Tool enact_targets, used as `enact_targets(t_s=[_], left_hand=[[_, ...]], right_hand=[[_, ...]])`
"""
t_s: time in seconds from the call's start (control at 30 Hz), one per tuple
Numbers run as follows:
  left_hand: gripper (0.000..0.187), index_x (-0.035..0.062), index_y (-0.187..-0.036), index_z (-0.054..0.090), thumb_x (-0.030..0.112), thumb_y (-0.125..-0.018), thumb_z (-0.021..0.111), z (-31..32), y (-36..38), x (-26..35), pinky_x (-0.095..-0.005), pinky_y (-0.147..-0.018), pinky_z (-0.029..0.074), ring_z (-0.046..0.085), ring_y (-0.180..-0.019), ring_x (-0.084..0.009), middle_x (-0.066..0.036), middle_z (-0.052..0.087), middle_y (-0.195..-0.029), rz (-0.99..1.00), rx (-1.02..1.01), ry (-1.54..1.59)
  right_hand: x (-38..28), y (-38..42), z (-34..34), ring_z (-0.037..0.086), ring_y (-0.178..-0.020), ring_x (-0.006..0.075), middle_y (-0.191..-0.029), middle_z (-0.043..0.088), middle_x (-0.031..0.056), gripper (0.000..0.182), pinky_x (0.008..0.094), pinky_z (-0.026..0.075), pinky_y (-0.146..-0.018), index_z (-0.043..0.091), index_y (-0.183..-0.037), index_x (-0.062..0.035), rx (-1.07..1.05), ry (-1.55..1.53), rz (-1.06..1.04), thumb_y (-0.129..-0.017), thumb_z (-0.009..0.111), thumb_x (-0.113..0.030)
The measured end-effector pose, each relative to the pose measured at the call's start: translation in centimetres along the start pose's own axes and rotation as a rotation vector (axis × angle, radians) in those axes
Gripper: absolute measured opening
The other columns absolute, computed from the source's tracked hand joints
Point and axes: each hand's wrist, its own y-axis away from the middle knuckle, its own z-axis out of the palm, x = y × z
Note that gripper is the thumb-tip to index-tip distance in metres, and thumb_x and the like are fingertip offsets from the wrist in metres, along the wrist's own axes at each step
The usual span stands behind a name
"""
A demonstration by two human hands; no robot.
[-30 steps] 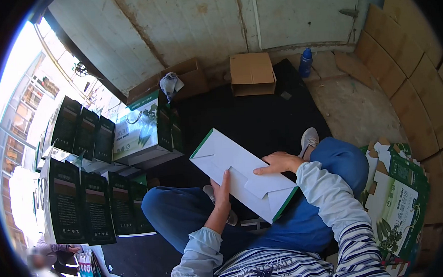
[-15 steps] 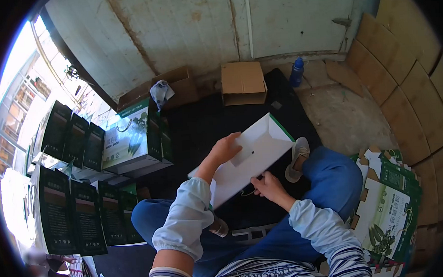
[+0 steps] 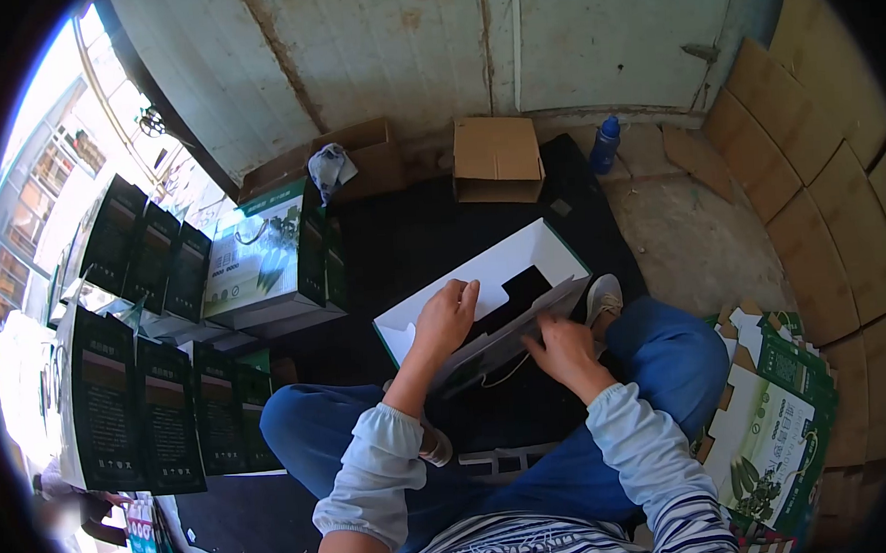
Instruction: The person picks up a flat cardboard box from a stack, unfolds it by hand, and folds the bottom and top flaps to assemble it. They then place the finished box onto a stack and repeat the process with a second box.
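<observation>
Between my legs a white-sided cardboard box (image 3: 542, 246) with green edges stands tilted, its top open on a dark gap. My left hand (image 3: 447, 318) is over the box's far left flap, fingers bent and close together; what they pinch, if anything, is too small to name. My right hand (image 3: 565, 350) rests on the near grey-white flap, its thumb and fingers apart along the edge. A thin pale cord handle (image 3: 503, 371) hangs at the near side.
Finished green boxes (image 3: 254, 256) stand in rows at the left. Flat green-and-white cartons (image 3: 762, 440) lie at the right. Ahead are a brown carton (image 3: 497, 153), a blue bottle (image 3: 606, 146) and a cloth (image 3: 330, 170). Stacked brown cartons (image 3: 807, 242) line the right side.
The box's white panel has opened into separate flaps, showing the dark inside. My left hand has risen off the panel, and my right hand has moved from the near edge onto the near flap.
</observation>
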Motion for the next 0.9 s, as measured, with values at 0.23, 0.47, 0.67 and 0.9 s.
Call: enact_targets(t_s=[0.23, 0.47, 0.67, 0.9], left_hand=[[0.046, 0.0008, -0.11, 0.056, 0.043, -0.095, 0.044, 0.8, -1.9, -2.2, -0.0349, -0.078, 0.052, 0.064, -0.094, -0.0267, -0.016, 0.062, -0.106, -0.257, -0.031, 1.194], [0.045, -0.0002, -0.109, 0.056, 0.042, -0.095, 0.046, 0.0, 0.6, -5.4, -0.0339, -0.077, 0.051, 0.063, -0.09, -0.0242, -0.014, 0.062, -0.097, -0.244, 0.261, 1.199], [0.052, -0.0058, -0.116, 0.052, 0.041, -0.094, 0.049, 1.2, 3.7, -6.6, -0.0344, -0.085, 0.047, 0.059, -0.096, -0.0253, -0.019, 0.059, -0.104, -0.213, 0.158, 0.807], [0.063, 0.0004, -0.133, 0.04, 0.034, -0.084, 0.061, 3.3, 8.3, -4.7, -0.0434, -0.1, 0.036, 0.04, -0.124, -0.0391, -0.026, 0.032, -0.139, 0.231, 0.343, -0.295]], right_hand=[[0.3, -0.5, -4.1, 0.041, -0.121, 0.0305, -0.132, 0.04, 0.0137, 0.074, 0.0381, 0.038, -0.099, 0.04, -0.132, -0.0081, 0.584, 0.166, -0.422, -0.068, 0.075, -0.017], [1.6, -4.1, -5.0, 0.046, -0.118, 0.032, -0.134, 0.037, 0.016, 0.088, 0.0382, 0.04, -0.098, 0.03, -0.139, -0.0085, 0.341, -0.039, -0.401, -0.068, 0.077, -0.025], [3.7, -6.0, -4.3, 0.059, -0.1, 0.0338, -0.112, 0.056, 0.0183, 0.086, 0.0394, 0.046, -0.089, 0.026, -0.142, -0.0121, 0.091, -0.079, -0.262, -0.075, 0.072, -0.04], [4.9, -5.6, -1.2, 0.051, -0.106, 0.0329, -0.117, 0.049, 0.016, 0.07, 0.0405, 0.042, -0.092, 0.039, -0.137, -0.0156, 0.18, 0.032, -0.286, -0.078, 0.069, -0.039]])
